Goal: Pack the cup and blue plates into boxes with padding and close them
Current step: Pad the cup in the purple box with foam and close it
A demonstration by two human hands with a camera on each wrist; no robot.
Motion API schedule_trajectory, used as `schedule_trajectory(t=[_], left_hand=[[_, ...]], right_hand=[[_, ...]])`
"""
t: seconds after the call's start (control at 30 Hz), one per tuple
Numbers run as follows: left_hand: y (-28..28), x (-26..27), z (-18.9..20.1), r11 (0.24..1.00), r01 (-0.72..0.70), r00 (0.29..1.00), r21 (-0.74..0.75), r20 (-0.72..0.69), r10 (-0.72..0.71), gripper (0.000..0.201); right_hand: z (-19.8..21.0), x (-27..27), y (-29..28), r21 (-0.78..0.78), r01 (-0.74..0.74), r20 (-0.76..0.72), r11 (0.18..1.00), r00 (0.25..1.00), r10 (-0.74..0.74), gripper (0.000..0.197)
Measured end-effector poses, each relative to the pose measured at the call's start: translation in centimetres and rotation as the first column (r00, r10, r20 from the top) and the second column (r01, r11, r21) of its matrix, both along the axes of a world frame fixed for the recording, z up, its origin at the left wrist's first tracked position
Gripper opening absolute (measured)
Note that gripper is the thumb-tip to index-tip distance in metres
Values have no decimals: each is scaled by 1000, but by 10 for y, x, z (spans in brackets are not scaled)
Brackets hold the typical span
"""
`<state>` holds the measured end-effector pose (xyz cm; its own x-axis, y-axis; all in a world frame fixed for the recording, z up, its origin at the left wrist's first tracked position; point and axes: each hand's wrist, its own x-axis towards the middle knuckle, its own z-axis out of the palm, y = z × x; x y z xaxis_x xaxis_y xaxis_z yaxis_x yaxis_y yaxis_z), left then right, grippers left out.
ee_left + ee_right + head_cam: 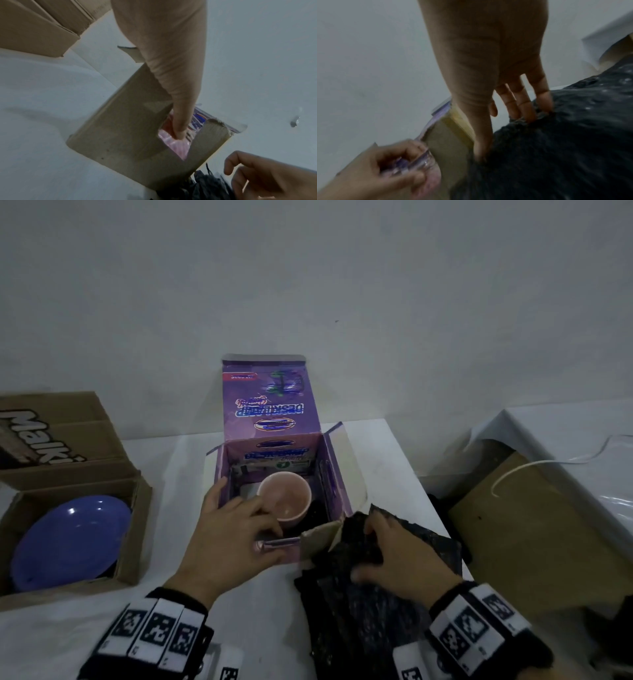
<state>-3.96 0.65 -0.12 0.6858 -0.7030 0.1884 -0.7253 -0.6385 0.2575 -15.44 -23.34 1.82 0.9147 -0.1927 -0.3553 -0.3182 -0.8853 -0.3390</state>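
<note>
A pink cup [284, 498] stands upright inside the open purple box [270, 405] in the middle of the table, its lid flap raised at the back. My left hand [246, 503] grips the box's near flap [128, 128], fingers curled over the edge beside the cup. Black padding [359, 628] lies to the right of the box, one corner against the box's near right edge. My right hand [370, 549] pinches it, thumb and fingertips [527, 115] dug into the padding [565, 148]. Blue plates [68, 542] sit in the open brown cardboard box [137, 525] at the left.
The white table [394, 457] ends just right of the purple box. Beyond it stands a brown board [531, 525] with a white cable [513, 470] and a white-covered surface. A plain wall runs close behind the boxes.
</note>
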Motion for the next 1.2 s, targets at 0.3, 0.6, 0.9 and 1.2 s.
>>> schedule_trajectory(t=[0.3, 0.6, 0.9, 1.2], left_hand=[[2, -2, 2, 999, 43, 999, 0, -8, -43, 29], [2, 25, 7, 925, -46, 984, -376, -175, -22, 38], [-8, 28, -4, 910, -150, 987, -386, -113, 115, 26], [-10, 26, -4, 889, -168, 985, -426, -102, 137, 24]], right_hand=[[9, -11, 2, -81, -84, 31, 993, 996, 87, 32], [105, 12, -17, 32, 39, 679, 999, 733, -50, 29], [36, 40, 27, -29, -220, 389, 975, 896, 214, 48], [60, 44, 13, -333, -378, 128, 864, 890, 438, 55]])
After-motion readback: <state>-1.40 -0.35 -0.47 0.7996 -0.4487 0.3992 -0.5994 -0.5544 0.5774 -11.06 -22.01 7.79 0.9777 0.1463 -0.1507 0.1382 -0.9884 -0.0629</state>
